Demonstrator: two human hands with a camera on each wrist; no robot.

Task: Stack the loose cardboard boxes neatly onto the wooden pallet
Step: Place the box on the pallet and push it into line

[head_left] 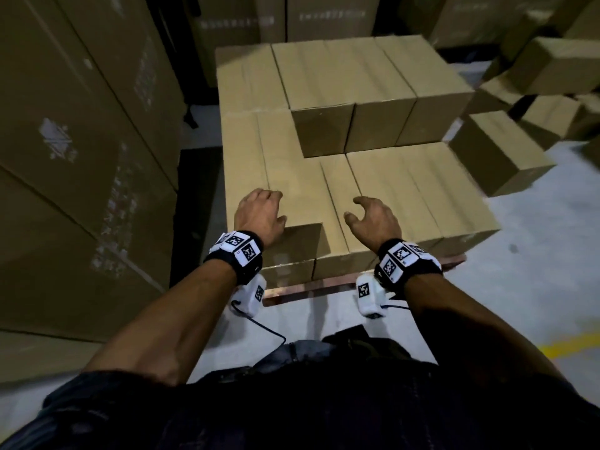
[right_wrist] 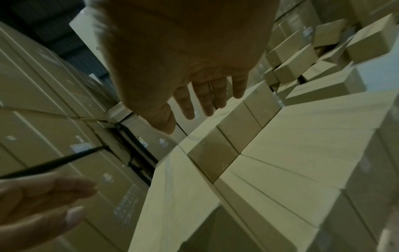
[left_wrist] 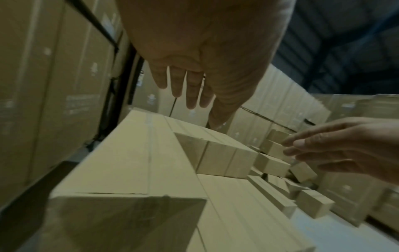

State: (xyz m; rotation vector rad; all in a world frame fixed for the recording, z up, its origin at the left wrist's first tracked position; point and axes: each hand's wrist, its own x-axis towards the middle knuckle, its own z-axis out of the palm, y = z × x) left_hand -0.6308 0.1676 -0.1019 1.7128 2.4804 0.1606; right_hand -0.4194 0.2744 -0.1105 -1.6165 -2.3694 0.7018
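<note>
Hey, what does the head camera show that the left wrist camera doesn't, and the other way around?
Only the head view shows the wooden pallet edge under the stack, both wrist bands, and a yellow floor line.

Only the left wrist view shows the left hand from the palm side, fingers straight and holding nothing, plus the dark roof overhead.

Both show the three raised boxes on the stacked layer, the right hand, the loose boxes beyond, and tall cartons on the left.

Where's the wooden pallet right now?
In the head view, the reddish wooden pallet lies on the floor straight ahead, under the stacked brown cardboard boxes; only its near edge shows.
</note>
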